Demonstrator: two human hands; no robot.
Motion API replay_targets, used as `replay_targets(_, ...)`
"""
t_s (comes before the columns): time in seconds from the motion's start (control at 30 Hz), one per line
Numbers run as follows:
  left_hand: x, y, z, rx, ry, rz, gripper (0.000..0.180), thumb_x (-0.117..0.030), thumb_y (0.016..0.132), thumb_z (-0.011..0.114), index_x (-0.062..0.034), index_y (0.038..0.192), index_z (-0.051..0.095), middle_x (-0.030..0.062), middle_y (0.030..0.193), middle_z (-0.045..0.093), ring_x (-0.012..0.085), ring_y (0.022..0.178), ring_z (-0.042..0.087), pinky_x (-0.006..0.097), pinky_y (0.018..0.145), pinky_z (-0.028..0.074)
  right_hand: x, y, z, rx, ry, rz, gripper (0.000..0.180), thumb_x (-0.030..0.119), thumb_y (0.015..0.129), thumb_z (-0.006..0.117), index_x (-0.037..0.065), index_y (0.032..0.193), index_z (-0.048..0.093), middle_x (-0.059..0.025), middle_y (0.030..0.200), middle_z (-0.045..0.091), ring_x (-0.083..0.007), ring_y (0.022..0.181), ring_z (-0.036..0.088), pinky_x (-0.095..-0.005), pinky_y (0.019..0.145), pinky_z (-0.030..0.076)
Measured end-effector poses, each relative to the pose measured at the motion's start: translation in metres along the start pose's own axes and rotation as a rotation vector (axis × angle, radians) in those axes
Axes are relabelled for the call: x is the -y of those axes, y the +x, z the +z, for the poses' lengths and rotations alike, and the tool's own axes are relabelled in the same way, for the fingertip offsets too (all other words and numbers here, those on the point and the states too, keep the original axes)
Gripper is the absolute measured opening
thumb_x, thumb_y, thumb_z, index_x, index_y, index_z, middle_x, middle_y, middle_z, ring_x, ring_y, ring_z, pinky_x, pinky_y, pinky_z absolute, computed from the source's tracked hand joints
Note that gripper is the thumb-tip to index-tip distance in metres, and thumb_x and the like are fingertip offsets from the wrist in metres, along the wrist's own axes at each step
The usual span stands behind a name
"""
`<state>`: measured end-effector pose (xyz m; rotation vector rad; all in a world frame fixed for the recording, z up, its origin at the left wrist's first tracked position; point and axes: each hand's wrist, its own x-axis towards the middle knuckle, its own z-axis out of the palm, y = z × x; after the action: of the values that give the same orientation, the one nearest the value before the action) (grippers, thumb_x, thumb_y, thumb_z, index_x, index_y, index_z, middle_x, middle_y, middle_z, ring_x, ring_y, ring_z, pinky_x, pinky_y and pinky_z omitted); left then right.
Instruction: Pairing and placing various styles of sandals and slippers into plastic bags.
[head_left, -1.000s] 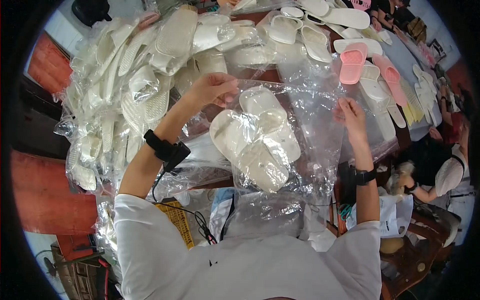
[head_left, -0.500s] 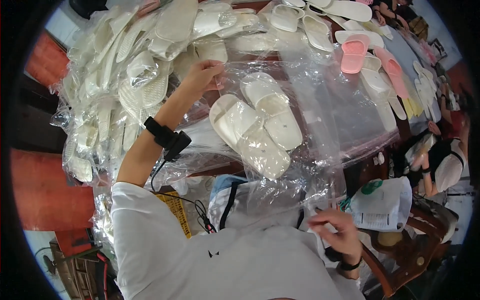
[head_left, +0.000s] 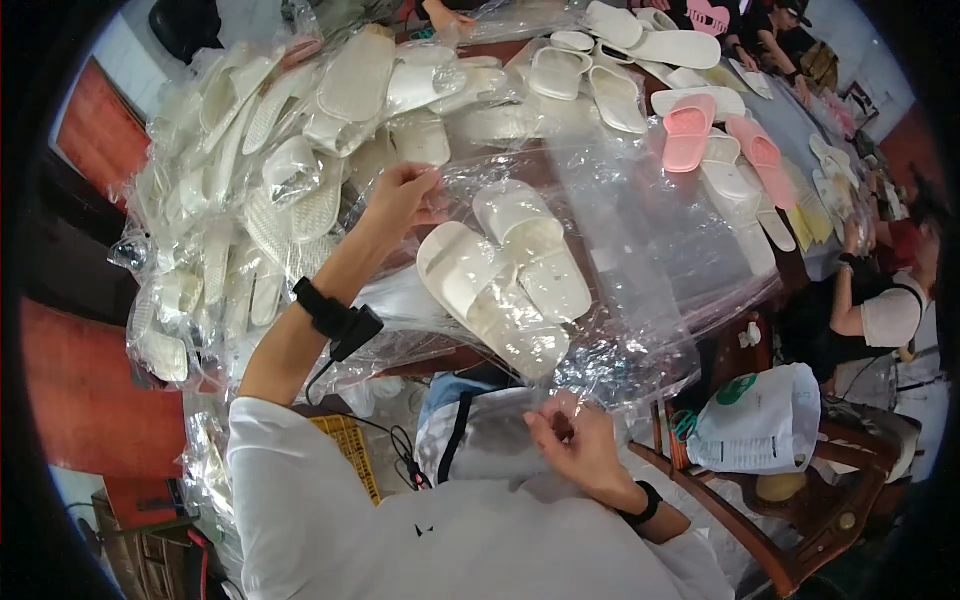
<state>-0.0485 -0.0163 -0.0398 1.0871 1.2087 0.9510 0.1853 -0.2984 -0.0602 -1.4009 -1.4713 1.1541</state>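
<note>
A pair of white slide slippers (head_left: 540, 262) lies in a clear plastic bag (head_left: 625, 372) on the near part of the table. One slipper slants across the other's side, soles down. At the bag's far left corner, my left hand (head_left: 402, 203) pinches the film between thumb and fingers. My right hand (head_left: 582, 446) is curled closed at the bag's near edge, gripping crumpled film just below the slipper toes. Glare on the plastic blurs where the bag's edges run.
Many bagged white slippers (head_left: 225, 185) are heaped at the left. Flat clear bags (head_left: 655, 240) lie to the right, beside loose white and pink slippers (head_left: 688, 130). A wooden chair (head_left: 715, 505) and a white sack (head_left: 765, 420) stand near right. Other people sit at the far right.
My right hand has moved left and up to the bag's near edge and closed on it. The left hand keeps its pinch. The whole view has shifted slightly.
</note>
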Motion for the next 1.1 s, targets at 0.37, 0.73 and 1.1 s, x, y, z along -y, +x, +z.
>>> replay_targets(0.37,0.025,0.010,-0.015,-0.040,0.073,-0.018,0.025,-0.018,0.094,0.061,-0.0004,0.110,0.055,0.0089,0.095,0.064,0.0153,0.072,0.064,0.031,0.061,0.059,-0.024,-0.014,-0.009,0.337,-0.110,-0.205,0.011,0.007,0.083,0.070,0.005,0.093,0.066,-0.0080,0.079,0.064,-0.0225,0.065,0.063,-0.0313,0.057,0.050)
replay_targets(0.73,0.026,-0.009,-0.002,0.037,-0.074,-0.093,0.047,-0.026,0.090,0.068,0.0027,0.122,0.048,0.0086,0.107,0.061,0.0153,0.086,0.061,0.028,0.076,0.056,-0.047,-0.012,-0.134,-0.508,0.010,0.127,0.013,0.011,0.091,0.063,0.000,0.099,0.062,-0.0023,0.087,0.064,-0.0079,0.072,0.054,-0.0247,0.065,0.046)
replay_targets(1.1,0.033,0.001,-0.009,-0.007,-0.212,-0.113,0.033,-0.007,0.089,0.066,-0.0019,0.118,0.052,0.0058,0.097,0.064,0.0132,0.079,0.064,0.029,0.071,0.058,-0.097,0.008,-0.152,-0.398,0.070,0.177,0.023,0.017,0.091,0.065,0.000,0.105,0.059,-0.0029,0.085,0.063,-0.0084,0.076,0.058,-0.0235,0.068,0.048)
